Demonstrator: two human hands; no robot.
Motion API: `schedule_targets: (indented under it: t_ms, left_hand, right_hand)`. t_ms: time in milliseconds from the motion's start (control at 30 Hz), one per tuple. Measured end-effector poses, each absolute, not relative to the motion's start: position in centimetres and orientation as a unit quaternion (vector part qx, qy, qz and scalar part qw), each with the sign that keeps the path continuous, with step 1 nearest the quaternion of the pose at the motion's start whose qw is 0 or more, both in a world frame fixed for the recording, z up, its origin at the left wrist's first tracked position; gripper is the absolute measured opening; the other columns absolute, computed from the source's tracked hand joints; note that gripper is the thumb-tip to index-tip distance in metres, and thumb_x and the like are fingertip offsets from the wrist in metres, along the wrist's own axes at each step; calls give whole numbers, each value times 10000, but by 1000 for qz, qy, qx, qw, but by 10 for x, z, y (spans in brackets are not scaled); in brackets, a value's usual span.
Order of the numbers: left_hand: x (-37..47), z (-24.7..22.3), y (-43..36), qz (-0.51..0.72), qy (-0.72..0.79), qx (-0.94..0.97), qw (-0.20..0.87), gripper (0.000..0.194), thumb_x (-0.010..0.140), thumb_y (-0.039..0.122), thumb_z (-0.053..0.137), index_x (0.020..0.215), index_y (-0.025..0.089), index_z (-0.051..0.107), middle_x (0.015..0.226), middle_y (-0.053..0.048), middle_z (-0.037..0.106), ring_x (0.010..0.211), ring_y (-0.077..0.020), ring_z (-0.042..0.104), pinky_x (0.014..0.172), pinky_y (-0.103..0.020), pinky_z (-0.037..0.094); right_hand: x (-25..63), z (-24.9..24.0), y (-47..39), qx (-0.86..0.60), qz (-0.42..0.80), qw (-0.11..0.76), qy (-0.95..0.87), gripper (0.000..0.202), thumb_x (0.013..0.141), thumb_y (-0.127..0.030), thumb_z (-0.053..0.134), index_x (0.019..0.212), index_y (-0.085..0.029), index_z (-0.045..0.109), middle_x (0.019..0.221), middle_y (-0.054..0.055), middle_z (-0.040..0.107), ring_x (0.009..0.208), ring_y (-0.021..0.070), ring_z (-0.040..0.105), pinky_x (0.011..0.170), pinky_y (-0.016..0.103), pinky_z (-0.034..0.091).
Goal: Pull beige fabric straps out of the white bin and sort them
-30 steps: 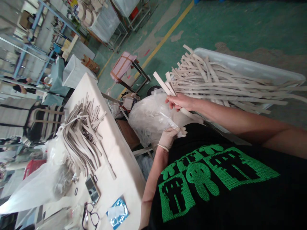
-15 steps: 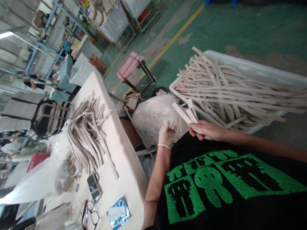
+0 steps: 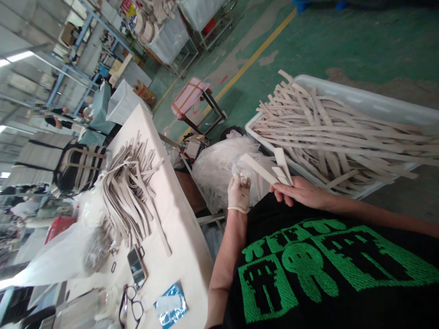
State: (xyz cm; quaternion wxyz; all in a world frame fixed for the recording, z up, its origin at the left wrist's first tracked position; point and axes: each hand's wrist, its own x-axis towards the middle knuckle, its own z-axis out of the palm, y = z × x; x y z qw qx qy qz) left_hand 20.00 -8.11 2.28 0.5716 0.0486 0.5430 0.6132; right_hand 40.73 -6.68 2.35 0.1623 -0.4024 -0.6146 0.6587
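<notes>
My right hand (image 3: 303, 193) is closed around several flat beige fabric straps (image 3: 260, 169). Their ends fan out past my fingers toward my left hand. White glove material covers my left hand (image 3: 239, 194), which is held up in front of a clear plastic bag with its fingers curled in. Whatever those fingers may hold is too small or hidden to tell. Close by my right hand, a white plastic bin (image 3: 363, 93) holds a heap of similar loose straps (image 3: 329, 132).
A bundle of tied straps (image 3: 128, 196) lies on the cream-topped table (image 3: 181, 228) with a phone (image 3: 136, 268), glasses (image 3: 132, 304) and a blue packet (image 3: 170, 305). Clear plastic bags (image 3: 219, 164) and a pink-padded stool (image 3: 192, 96) stand beyond. A person (image 3: 56, 118) is far left.
The straps in my right hand have spread apart, with one end now more upright. My left hand remains curled near the same place. The whole view has shifted slightly.
</notes>
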Motion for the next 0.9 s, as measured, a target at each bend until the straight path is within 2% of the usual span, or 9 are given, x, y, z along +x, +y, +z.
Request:
schedule_targets:
  t_ms: [67,167,267,367,500,567,767,900]
  left_hand:
    - [200,25,-82,614,536,61,576,55,907,253,755,921,211,723,860,20,660,806,-81,658,1054,-321,510]
    - [201,26,-83,621,518,70,585,136,910,236,751,1045,233,737,951,8,702,895,-92,695,1110,-344,491]
    - [201,24,-82,626,522,51,577,54,958,245,703,922,205,710,816,34,646,777,-69,661,1078,-314,501]
    - [200,21,-77,636,540,12,552,257,1002,283,657,767,184,628,725,41,596,703,-64,626,1007,-276,522]
    - [198,18,-70,641,552,11,534,199,979,368,698,878,197,686,905,-17,716,893,-108,704,986,-264,534]
    - [196,17,-68,651,545,20,528,176,974,375,704,928,205,703,974,-24,731,919,-103,705,1000,-256,532]
    - [194,15,-68,644,558,73,518,238,937,446,741,994,216,729,1039,-41,738,1002,-123,711,1025,-269,530]
    - [198,15,-67,669,547,86,496,197,932,405,745,972,212,731,997,-29,731,1018,-129,706,1044,-283,524]
  right_hand:
    - [406,18,-67,-401,660,161,-615,514,988,-641,490,971,-167,688,755,56,694,574,148,594,659,323,487]
    - [406,16,-65,-402,662,175,-608,535,974,-666,489,964,-167,681,739,53,678,549,146,585,635,320,483]
    - [407,24,-66,-400,664,172,-607,546,949,-689,487,916,-175,668,703,45,658,507,141,556,593,316,464]
    - [409,34,-69,-413,649,138,-625,532,925,-688,494,845,-192,667,656,42,641,499,151,553,589,317,465]
    - [411,41,-75,-436,612,65,-656,487,891,-669,504,812,-224,684,649,54,662,518,186,579,574,324,458]
    - [411,41,-76,-440,591,36,-675,462,894,-640,493,821,-231,694,662,67,683,545,207,601,570,328,449]
    - [408,40,-74,-441,556,23,-704,428,949,-577,452,849,-237,692,708,88,733,578,227,635,604,331,455]
    - [405,40,-71,-444,502,-15,-742,397,988,-503,455,936,-222,730,781,108,768,698,265,708,672,337,462]
